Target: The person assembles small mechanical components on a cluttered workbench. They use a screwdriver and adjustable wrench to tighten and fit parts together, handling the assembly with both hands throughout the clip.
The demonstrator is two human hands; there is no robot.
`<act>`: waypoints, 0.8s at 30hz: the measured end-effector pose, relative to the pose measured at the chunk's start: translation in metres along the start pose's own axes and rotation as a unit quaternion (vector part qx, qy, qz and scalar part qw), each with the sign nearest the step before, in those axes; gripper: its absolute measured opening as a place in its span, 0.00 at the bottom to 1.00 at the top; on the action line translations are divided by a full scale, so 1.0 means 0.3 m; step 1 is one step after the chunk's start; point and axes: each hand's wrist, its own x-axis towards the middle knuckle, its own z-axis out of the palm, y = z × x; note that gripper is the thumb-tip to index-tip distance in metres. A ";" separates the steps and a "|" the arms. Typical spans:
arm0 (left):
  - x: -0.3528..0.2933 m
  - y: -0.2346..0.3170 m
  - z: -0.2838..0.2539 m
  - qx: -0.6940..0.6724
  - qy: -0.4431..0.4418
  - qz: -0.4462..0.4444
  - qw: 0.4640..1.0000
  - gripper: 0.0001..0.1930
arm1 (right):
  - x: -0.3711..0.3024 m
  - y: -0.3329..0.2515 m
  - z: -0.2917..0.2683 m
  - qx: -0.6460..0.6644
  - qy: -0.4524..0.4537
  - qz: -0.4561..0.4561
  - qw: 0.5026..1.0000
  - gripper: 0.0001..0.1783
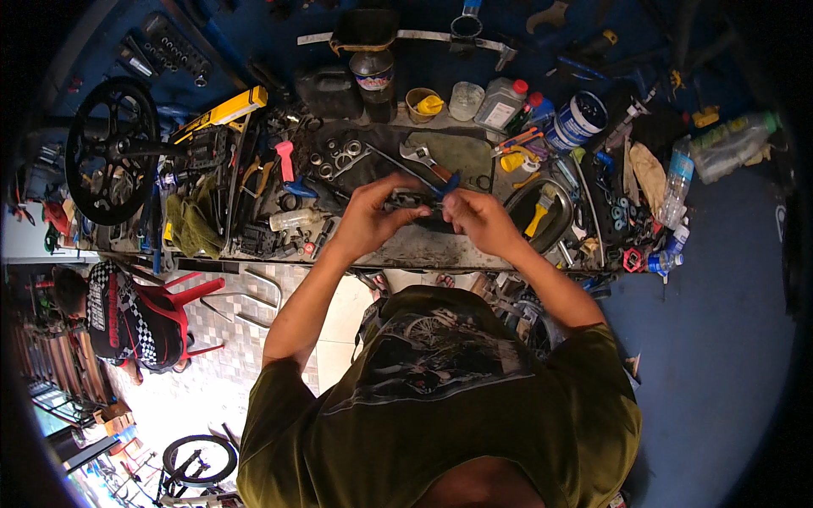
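Note:
Over the front of the workbench, my left hand (378, 213) grips a small dark metal part (408, 201) between thumb and fingers. My right hand (479, 220) is closed in a pinch at the right end of that part; what its fingertips hold is too small to tell. Just beyond the right fingers is a blue-handled screwdriver (452, 183), its shaft slanting up to the left. An adjustable wrench (418, 154) with an orange grip lies behind it. Several metal rings (345, 156) rest on a dark cloth to the left.
A pink-handled tool (285, 159) and a clear jar (290, 221) are left of my hands. On the right, a black tray (559, 222) holds a yellow brush (539, 213). Bottles and tubs line the back, including a white-and-blue bucket (576, 121). Behind, at left, a person (127, 317) sits on a red chair.

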 end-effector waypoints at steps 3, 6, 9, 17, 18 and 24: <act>0.004 0.017 -0.002 0.238 -0.018 0.132 0.962 0.24 | 0.012 -0.025 0.005 0.370 -0.007 0.360 0.856 0.29; -0.002 -0.008 -0.001 0.248 -0.006 0.041 0.968 0.26 | 0.046 0.013 -0.030 0.213 -0.004 0.275 0.938 0.29; -0.025 -0.159 -0.014 0.155 0.024 -0.141 0.978 0.27 | 0.124 0.197 -0.098 0.015 0.076 0.190 0.979 0.29; -0.178 -0.411 -0.033 0.388 -0.237 -0.187 0.871 0.40 | 0.300 0.639 -0.209 -0.072 0.168 0.126 0.975 0.29; -0.180 -0.408 -0.009 0.417 -0.228 -0.172 0.863 0.39 | 0.300 0.677 -0.213 -0.083 0.156 0.129 0.976 0.29; -0.197 -0.496 0.035 0.491 -0.209 -0.156 0.831 0.32 | 0.283 0.607 -0.207 -0.350 0.152 0.139 0.914 0.24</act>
